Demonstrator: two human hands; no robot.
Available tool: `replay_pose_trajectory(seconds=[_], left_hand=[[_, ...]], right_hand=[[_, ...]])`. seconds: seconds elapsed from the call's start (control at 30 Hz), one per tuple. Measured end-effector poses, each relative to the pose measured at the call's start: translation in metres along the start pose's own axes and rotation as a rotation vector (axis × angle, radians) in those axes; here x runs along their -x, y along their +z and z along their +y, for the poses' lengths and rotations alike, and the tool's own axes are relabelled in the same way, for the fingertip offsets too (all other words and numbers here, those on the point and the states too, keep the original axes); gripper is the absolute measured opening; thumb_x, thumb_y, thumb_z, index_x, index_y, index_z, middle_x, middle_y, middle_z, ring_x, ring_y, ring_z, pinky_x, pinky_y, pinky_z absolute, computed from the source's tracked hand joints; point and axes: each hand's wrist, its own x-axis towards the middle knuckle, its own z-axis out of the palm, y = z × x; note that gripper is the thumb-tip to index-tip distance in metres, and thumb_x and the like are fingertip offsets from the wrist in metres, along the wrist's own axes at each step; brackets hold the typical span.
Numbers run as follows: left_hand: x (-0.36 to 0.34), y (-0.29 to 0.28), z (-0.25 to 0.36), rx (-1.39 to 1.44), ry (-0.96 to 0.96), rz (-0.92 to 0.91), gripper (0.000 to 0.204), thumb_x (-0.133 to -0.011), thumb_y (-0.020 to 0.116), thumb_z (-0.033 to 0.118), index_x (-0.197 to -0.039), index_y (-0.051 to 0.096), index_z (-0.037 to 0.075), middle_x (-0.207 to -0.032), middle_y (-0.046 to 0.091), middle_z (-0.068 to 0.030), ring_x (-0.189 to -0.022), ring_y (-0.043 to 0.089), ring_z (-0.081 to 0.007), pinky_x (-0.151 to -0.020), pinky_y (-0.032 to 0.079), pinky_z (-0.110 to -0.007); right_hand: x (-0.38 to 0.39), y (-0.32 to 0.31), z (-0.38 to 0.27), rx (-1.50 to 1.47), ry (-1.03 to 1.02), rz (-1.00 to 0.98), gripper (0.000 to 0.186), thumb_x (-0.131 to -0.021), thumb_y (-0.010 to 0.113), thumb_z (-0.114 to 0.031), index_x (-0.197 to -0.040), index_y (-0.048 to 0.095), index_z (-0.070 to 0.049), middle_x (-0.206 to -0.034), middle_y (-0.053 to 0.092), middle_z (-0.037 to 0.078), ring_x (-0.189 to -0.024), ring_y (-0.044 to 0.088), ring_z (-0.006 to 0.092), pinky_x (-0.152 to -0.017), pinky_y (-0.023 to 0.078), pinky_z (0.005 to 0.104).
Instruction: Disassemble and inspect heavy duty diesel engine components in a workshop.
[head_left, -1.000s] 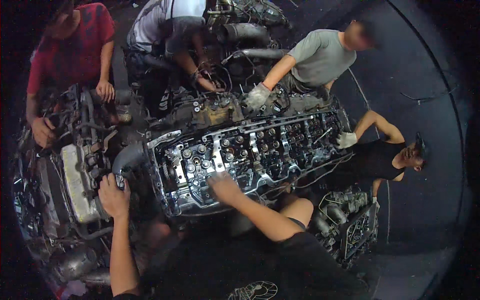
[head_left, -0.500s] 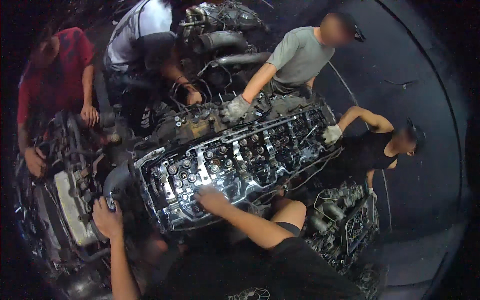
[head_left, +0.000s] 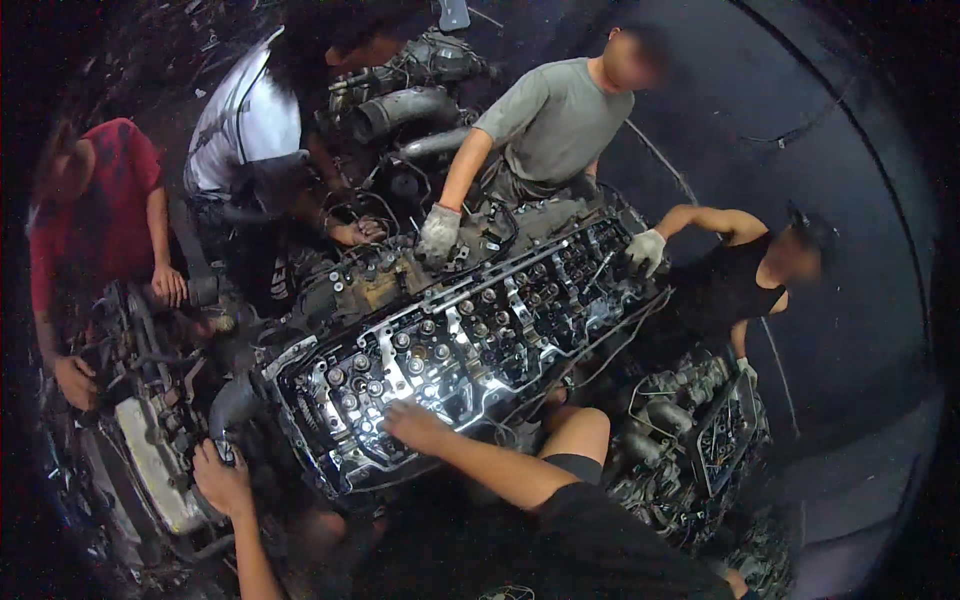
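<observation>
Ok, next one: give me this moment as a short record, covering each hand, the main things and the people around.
Left hand: at a small shiny item by the grey pipe; grip unclear
Right hand: bare, over the engine; contact unclear
Engine: long, slanting across the view, valve gear exposed
Left side: pale cover
People: person in red, person in white, person in grey, person in black; the last two gloved
</observation>
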Motion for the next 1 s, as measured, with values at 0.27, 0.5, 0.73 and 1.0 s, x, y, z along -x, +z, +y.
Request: replay_pose_trajectory(seconds=[0.27,0.5,0.73,1.0], left_hand=[[0.004,0.002,-0.008,-0.012,0.024,-0.009,0.046,-0.08,0.061,0.031,-0.116,0.051,0.004,-0.12,0.052,-0.02,-0.104,0.052,-0.0353,-0.088,0.042,-0.042],[0.004,0.003,-0.007,-0.006,0.018,-0.003,0.046,-0.08,0.062,0.031,-0.115,0.052,0.003,-0.12,0.052,-0.0204,-0.104,0.052,-0.0362,-0.088,0.042,-0.042],[0.0,0.005,-0.001,0.015,-0.014,-0.002,0.045,-0.08,0.062,0.029,-0.115,0.051,0.003,-0.118,0.053,-0.0196,-0.103,0.053,-0.0356,-0.086,0.043,-0.042],[0.002,0.011,-0.009,-0.023,-0.003,-0.013,0.048,-0.079,0.063,0.029,-0.117,0.048,0.004,-0.121,0.051,-0.019,-0.105,0.052,-0.0343,-0.088,0.042,-0.041]], right_hand=[[-0.002,0.006,-0.006,0.03,0.086,-0.059,0.023,-0.074,0.057,-0.014,-0.096,0.059,-0.01,-0.093,0.058,0.006,-0.1,0.051,0.0215,-0.088,0.039,0.035],[0.004,0.002,-0.003,-0.018,0.068,-0.007,0.026,-0.073,0.059,-0.012,-0.099,0.058,-0.008,-0.097,0.058,0.006,-0.102,0.051,0.0216,-0.09,0.039,0.0353],[0.007,0.018,0.007,0.009,0.019,0.116,0.028,-0.073,0.06,-0.015,-0.101,0.057,-0.011,-0.097,0.057,0.007,-0.103,0.051,0.0229,-0.091,0.039,0.0355],[-0.001,0.007,-0.001,0.019,0.024,-0.032,0.025,-0.079,0.052,-0.015,-0.102,0.062,-0.01,-0.102,0.059,0.008,-0.111,0.049,0.0228,-0.092,0.036,0.0366]])
